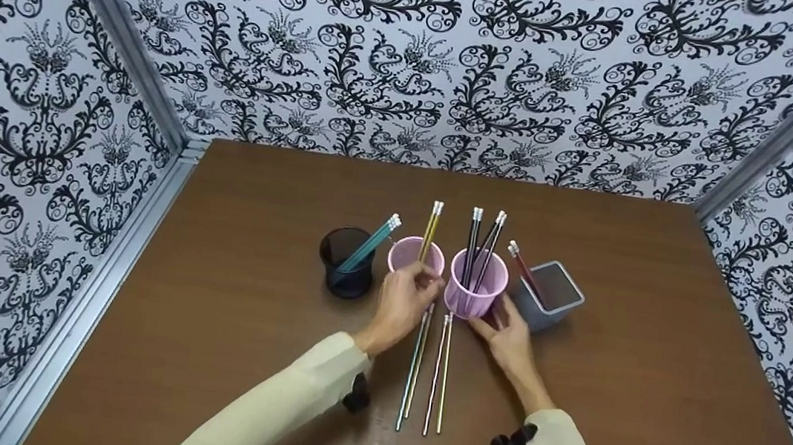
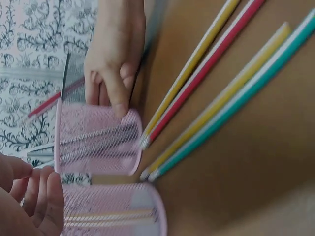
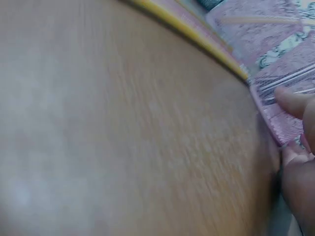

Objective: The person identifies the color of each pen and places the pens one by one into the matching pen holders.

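My right hand grips the right pink mesh cup low on its side, thumb toward the front. Several black pencils with white ends stand in this cup. Over the near rim of the left pink mesh cup, my left hand has its fingers loosely bent. The left wrist view shows no object between these fingers. Yellow pencils lean upright in that cup. Just in front of the cups, striped pencils lie on the table in two pairs, one yellow and green, the other yellow and red.
A black mesh cup with teal pencils stands at the left. On the right is a grey square holder with a red pencil. Patterned walls border the brown table at the back and sides.
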Action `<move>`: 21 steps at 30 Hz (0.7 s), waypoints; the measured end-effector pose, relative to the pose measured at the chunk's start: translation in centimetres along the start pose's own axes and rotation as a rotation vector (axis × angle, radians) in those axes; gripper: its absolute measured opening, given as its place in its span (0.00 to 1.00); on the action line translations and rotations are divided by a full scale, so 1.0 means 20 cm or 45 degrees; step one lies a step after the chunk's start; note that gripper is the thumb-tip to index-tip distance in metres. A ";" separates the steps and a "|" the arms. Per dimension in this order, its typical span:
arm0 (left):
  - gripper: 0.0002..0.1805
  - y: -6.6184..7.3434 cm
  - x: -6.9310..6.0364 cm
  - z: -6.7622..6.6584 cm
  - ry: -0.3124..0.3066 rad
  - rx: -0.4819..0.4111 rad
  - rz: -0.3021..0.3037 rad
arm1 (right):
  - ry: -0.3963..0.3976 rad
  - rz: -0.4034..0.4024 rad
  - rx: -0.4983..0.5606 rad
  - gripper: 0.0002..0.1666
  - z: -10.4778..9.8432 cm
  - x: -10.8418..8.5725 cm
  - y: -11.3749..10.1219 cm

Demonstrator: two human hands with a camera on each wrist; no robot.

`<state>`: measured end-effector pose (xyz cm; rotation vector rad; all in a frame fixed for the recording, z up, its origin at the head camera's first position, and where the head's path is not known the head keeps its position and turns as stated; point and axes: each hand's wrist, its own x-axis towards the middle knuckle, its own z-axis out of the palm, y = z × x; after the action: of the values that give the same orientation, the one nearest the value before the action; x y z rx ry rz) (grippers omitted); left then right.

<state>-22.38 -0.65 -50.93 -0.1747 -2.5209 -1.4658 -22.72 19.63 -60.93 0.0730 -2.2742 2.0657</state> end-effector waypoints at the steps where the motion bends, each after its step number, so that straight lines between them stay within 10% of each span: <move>1: 0.02 -0.01 -0.02 0.01 -0.015 -0.029 -0.005 | -0.008 0.014 -0.013 0.47 -0.01 -0.02 -0.01; 6: 0.03 -0.03 -0.11 0.04 -0.046 -0.038 -0.031 | 0.022 0.027 -0.183 0.32 -0.08 -0.13 -0.07; 12: 0.02 -0.08 -0.17 0.07 -0.071 0.145 0.020 | 0.495 -0.013 -0.504 0.09 -0.19 -0.24 -0.13; 16: 0.04 -0.11 -0.20 0.11 -0.013 0.298 0.100 | 0.675 0.061 -0.548 0.17 -0.25 -0.27 -0.14; 21: 0.07 -0.15 -0.23 0.16 -0.024 0.301 0.112 | 0.572 0.166 -0.449 0.41 -0.30 -0.26 -0.13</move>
<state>-19.02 0.65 -56.18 -0.2565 -2.6386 -1.1278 -17.20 25.28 -58.16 -0.5134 -2.3428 1.4937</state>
